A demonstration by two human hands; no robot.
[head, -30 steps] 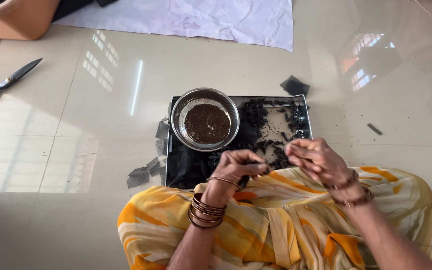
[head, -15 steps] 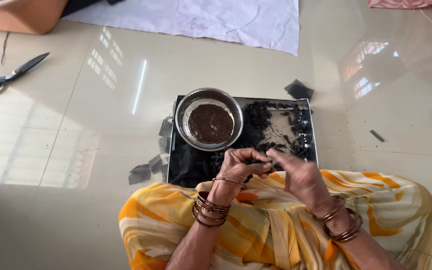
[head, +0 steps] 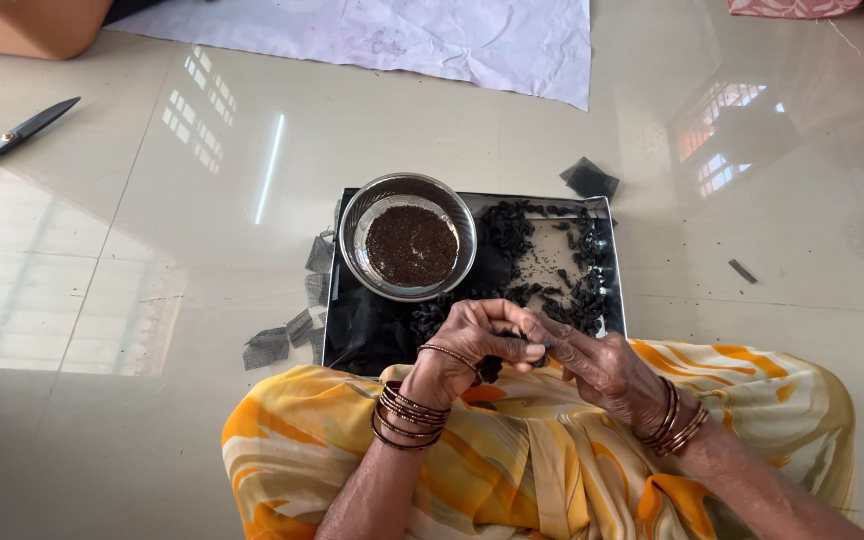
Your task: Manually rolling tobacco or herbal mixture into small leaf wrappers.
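From the head view, looking straight down, the person sits on the glossy floor [head: 152,300] with a yellow patterned cloth over the lap. The left hand [head: 472,345] and the right hand [head: 592,365] meet just above the near edge of a flat steel tray [head: 612,290]. The fingers [head: 512,322] of the left hand are curled nearly closed around a small dark pod [head: 490,368], part of which hangs below the palm; the right hand's fingertips press in against the same piece, pinched close, nothing else in them that I can make out.

On the tray, a round steel bowl [head: 352,225] holds a heap of fine dark seeds [head: 410,245], and to its right lie scattered dark pods [head: 552,250]. Scraps of dark netting [head: 282,340] lie off the tray's left side; scissors [head: 2,145] sit well apart at the far left, and a white sheet [head: 432,40] lies beyond.

By my judgement the pod is being split open. Emptying it would call for carrying it forward over the bowl.
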